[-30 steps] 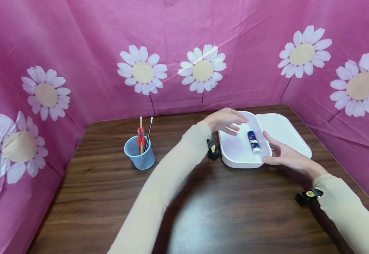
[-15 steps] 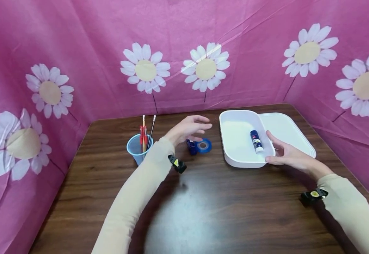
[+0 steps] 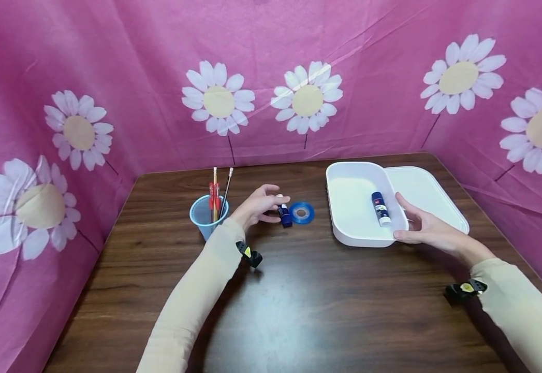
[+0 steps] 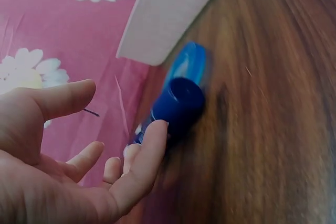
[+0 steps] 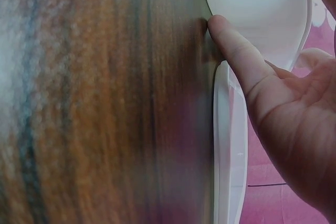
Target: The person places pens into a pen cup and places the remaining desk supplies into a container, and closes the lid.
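On the left, my left hand (image 3: 255, 207) reaches over a blue glue stick (image 3: 285, 216) lying on the table. In the left wrist view its fingers are spread and loosely bent, one fingertip overlapping the glue stick (image 4: 178, 103). A roll of blue tape (image 3: 302, 213) lies right beside that stick. My right hand (image 3: 429, 228) holds the right side of a white box (image 3: 352, 207), thumb at the near corner and another finger up along the wall. Inside the box a second glue stick (image 3: 381, 209), blue with a white end, leans near the right wall.
A white lid (image 3: 422, 191) lies to the right of the box, partly behind it. Left of my left hand stands a light blue mesh pen cup (image 3: 203, 217) with pencils and something red in it. A pink flowered cloth (image 3: 261, 77) hangs behind the table (image 3: 326, 311).
My left hand has moved left from over the box and lowered to the glue stick beside the tape, which came into view. My right hand stays at the box.
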Demonstrator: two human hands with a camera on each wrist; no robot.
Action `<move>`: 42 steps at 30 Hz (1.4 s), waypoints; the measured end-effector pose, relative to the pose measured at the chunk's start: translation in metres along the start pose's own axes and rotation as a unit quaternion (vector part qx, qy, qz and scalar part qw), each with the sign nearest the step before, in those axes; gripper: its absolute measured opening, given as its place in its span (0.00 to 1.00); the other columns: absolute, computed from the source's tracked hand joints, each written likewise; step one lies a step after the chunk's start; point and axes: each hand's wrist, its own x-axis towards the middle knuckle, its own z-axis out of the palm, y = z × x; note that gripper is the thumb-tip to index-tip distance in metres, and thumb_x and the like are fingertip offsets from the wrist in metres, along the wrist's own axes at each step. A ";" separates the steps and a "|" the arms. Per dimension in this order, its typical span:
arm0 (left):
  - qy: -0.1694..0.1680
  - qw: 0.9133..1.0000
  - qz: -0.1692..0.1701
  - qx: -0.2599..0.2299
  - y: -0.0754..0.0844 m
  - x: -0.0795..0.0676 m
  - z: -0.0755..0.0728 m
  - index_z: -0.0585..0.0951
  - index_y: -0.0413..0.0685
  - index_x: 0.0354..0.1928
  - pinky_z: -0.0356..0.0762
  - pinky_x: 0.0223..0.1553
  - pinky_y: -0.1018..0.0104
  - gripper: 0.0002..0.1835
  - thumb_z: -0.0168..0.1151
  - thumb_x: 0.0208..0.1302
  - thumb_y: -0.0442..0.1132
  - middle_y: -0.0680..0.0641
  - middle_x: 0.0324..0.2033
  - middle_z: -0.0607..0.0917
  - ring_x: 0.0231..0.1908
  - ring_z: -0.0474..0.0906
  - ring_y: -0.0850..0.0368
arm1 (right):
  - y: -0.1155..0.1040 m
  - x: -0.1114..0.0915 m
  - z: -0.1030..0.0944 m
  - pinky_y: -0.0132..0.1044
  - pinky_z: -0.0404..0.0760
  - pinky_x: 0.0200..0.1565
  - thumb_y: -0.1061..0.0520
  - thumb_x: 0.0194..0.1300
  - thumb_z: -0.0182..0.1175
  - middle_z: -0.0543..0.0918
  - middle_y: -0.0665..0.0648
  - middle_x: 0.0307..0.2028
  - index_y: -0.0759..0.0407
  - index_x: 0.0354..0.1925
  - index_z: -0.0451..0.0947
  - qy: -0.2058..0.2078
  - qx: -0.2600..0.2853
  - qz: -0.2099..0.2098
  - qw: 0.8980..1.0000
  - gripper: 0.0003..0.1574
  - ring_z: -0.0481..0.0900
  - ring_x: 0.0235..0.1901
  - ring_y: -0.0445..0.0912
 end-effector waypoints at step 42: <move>0.050 0.988 0.045 0.136 -0.019 0.007 0.013 0.62 0.47 0.68 0.87 0.32 0.57 0.48 0.83 0.49 0.37 0.37 0.55 0.78 0.43 0.83 0.48 | 0.002 0.002 0.002 0.20 0.71 0.52 0.60 0.69 0.65 0.45 0.78 0.75 0.47 0.81 0.27 -0.004 0.025 -0.010 1.000 0.65 0.71 0.57 0.30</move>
